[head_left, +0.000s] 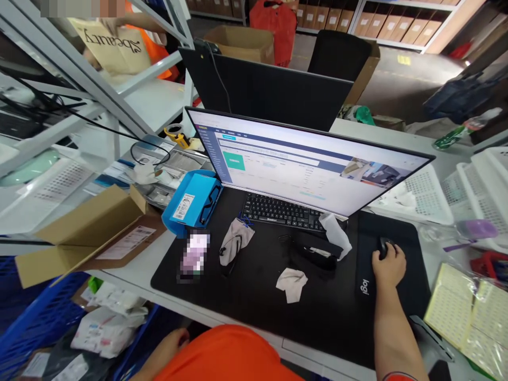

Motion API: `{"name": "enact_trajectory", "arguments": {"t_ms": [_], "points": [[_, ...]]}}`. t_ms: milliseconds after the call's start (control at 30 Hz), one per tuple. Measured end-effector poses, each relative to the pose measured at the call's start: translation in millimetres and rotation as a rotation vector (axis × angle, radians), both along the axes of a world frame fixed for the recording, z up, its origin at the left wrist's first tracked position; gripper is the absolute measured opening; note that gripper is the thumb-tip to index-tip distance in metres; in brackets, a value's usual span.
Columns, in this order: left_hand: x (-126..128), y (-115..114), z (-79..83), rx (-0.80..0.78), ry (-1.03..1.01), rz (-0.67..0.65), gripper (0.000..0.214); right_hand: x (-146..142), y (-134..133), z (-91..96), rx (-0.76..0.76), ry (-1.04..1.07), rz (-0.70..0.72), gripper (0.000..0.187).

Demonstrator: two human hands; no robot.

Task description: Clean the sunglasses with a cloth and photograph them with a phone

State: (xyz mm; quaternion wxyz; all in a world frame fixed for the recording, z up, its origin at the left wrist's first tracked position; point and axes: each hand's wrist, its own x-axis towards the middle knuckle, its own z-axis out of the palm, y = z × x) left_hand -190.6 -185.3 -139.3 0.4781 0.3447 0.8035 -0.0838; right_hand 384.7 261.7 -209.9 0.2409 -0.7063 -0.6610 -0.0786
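My right hand (389,265) is curled over a black computer mouse (383,246) on the mouse pad (367,312) at the right. Low at the desk's front edge, beside my orange shirt, is my left hand (180,337); its fingers are mostly hidden. On the black desk mat (246,296) lie a grey drawstring pouch (237,241), a pale cloth (292,284), a dark, glossy item (315,255) that I cannot make out and a crumpled white wrapper (336,236). A lit monitor (270,159) stands behind a black keyboard (281,210).
An open blue box (192,203) and an open cardboard box (107,233) stand left. Bagged parcels (109,325) fill a blue crate (35,301) below. Label sheets (452,299) and white baskets (431,193) are right. Across the desk, a person holds a paper package (113,50).
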Motion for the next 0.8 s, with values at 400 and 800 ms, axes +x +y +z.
{"name": "enact_trajectory", "arguments": {"t_ms": [400,800], "points": [[5,-2,-7.0,-0.025,-0.068,0.083,0.016,-1,-3,0.8,-0.054,-0.048,0.031,0.049],[-1,-10,-27.9,-0.041,-0.078,0.137,0.022,-3,-3,2.8,-0.067,-0.045,-0.012,0.05]]}}
